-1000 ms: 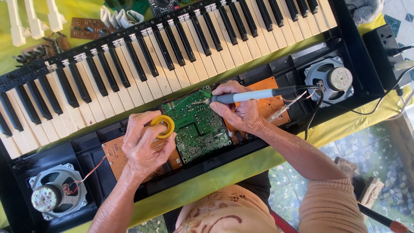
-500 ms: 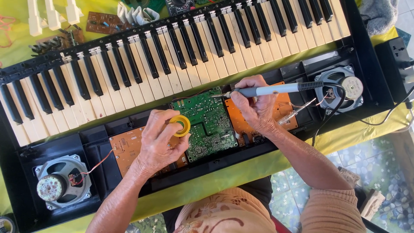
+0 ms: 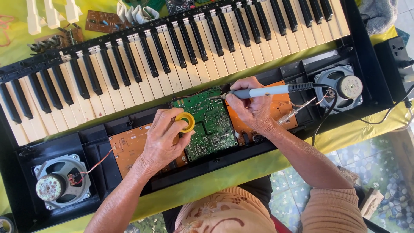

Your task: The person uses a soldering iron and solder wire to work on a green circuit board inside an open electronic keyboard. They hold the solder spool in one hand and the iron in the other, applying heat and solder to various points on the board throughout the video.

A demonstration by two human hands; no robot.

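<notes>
Since the earlier frames both hands sit a little lower and further right in the view, as does the whole keyboard; their hold on the tools is unchanged.

Green circuit board (image 3: 206,123): lies flat in the open case of the keyboard, below the keys, between two orange boards. Its upper edge runs close under the white keys; its lower edge meets the black front wall of the case.

Soldering iron (image 3: 263,91): grey handle with black grip, lying nearly level, tip at the upper right corner of the green board. Right hand (image 3: 250,108) holds it, fingers wrapped narrowly round the handle like a pen, heel resting on the right orange board (image 3: 282,108). Its black cord loops off to the right.

Yellow ring (image 3: 185,121), a small roll: pinched between thumb and fingers of the left hand (image 3: 163,140), over the left edge of the green board. The hand covers part of the left orange board (image 3: 127,146).

Keys (image 3: 172,56): black and white row, slanting across the upper view.

Speakers: one at lower left (image 3: 60,183) with a red wire, one at upper right (image 3: 338,86), each in an end bay of the case, well apart from the hands.

Yellow-green cloth (image 3: 241,170): under the case, free strip along the near edge. Loose white keys (image 3: 51,15) and a small brown board (image 3: 101,20) lie beyond the keyboard, upper left.
</notes>
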